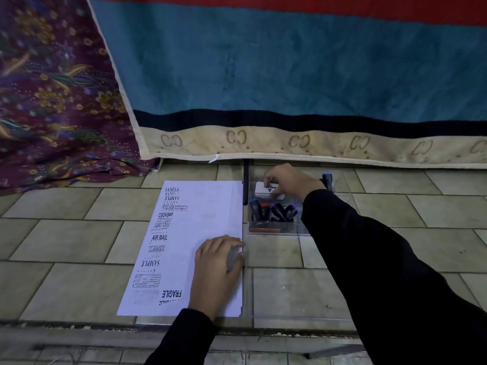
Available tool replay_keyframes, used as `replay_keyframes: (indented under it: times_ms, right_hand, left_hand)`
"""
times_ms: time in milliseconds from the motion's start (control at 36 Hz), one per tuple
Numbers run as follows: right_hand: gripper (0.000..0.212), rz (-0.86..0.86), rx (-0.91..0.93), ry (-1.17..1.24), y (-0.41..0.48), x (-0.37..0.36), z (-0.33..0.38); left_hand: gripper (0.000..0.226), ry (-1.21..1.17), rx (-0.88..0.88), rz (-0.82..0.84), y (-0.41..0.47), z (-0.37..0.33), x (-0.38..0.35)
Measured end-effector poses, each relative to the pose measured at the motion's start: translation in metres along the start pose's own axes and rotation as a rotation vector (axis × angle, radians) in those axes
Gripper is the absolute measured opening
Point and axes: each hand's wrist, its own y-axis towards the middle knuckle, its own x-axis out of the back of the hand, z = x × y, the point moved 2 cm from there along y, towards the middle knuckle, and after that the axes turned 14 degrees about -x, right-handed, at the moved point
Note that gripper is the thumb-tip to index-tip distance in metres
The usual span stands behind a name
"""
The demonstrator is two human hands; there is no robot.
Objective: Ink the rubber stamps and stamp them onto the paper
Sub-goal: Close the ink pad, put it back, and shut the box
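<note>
Lying flat on the tiles, the paper (210,206) is pressed down by the left hand (216,264), with its fingers straight, so that it cannot slide. The white ink pad (263,190) in the clear tray (276,291) is gripped by the curled fingers of the right hand (287,181), likely to be opened. The stamps (274,212) are kept just beside the ink pad, easy to reach.
</note>
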Motion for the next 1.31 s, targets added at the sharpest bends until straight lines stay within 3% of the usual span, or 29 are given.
replay_keyframes:
  times_ms: [111,250,389,472,639,806,917,1000,1306]
  right_hand:
    - [0.019,-0.024,0.030,-0.043,-0.005,0.002,0.001]
    - [0.020,-0.140,-0.023,0.045,-0.023,0.005,0.002]
    - [0.020,-0.379,0.028,0.148,-0.065,0.006,0.008]
    - [0.021,-0.426,0.039,0.236,-0.094,0.003,0.010]
    - [0.019,-0.466,-0.060,0.271,-0.150,-0.006,0.006]
    - [0.018,-0.526,-0.356,0.170,-0.201,-0.023,-0.019]
    - [0.033,-0.507,-0.620,0.029,-0.223,-0.038,-0.042]
    - [0.027,-0.373,-0.735,-0.066,-0.228,-0.048,-0.055]
    - [0.018,-0.278,-0.833,0.065,-0.236,-0.050,-0.072]
  left_hand:
    - [0.031,-0.025,0.006,-0.004,0.000,-0.001,0.001]
    - [0.011,-0.142,0.128,-0.057,0.003,0.002,0.003]
    - [0.013,-0.534,0.356,-0.083,0.011,0.005,0.009]
    - [0.011,-0.603,0.413,-0.085,0.015,0.003,0.012]
    - [0.012,-0.280,0.221,-0.039,0.019,-0.016,0.021]
    - [0.010,0.066,0.188,0.222,0.012,-0.034,0.025]
    - [0.013,0.096,0.236,0.285,0.006,-0.043,0.022]
    - [0.011,0.109,0.261,0.291,0.004,-0.046,0.019]
    - [0.011,0.181,0.288,0.285,0.002,-0.054,0.013]
